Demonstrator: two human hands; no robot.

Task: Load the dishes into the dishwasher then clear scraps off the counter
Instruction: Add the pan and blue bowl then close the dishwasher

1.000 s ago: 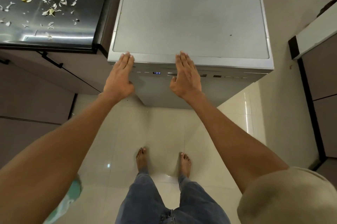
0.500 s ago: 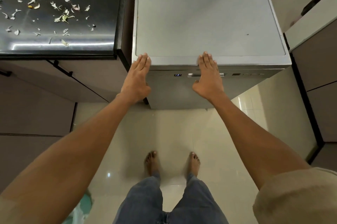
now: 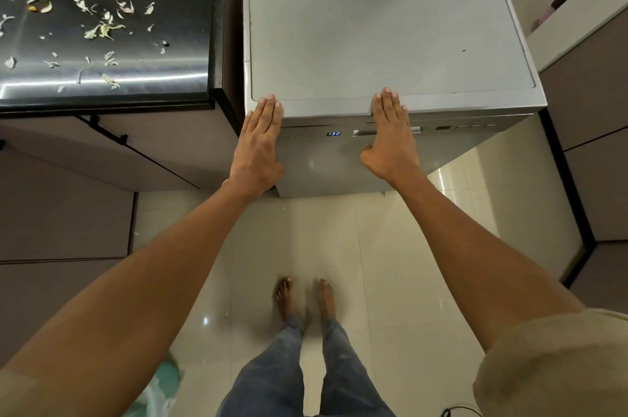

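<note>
A grey freestanding dishwasher (image 3: pixel 373 25) stands ahead with its door closed and a small blue display reading 1:30 on the front panel. My left hand (image 3: pixel 260 141) lies flat with straight fingers against the door's top left corner. My right hand (image 3: pixel 390 134) lies flat over the door handle, fingertips reaching the top edge. To the left, a dark glossy counter (image 3: pixel 183 8) is strewn with several pale vegetable scraps (image 3: pixel 102 29). No dishes are in view.
Brown cabinet fronts with dark handles (image 3: pixel 108 133) run under the counter at left. Another cabinet with a pale top (image 3: pixel 584 42) stands at right. The floor is pale glossy tile (image 3: pixel 339 236). A light green cloth (image 3: pixel 163 386) lies at the bottom left.
Both hands stay flat on the dishwasher's front top edge. The view has shifted left, so the dishwasher and counter sit further right in frame.
</note>
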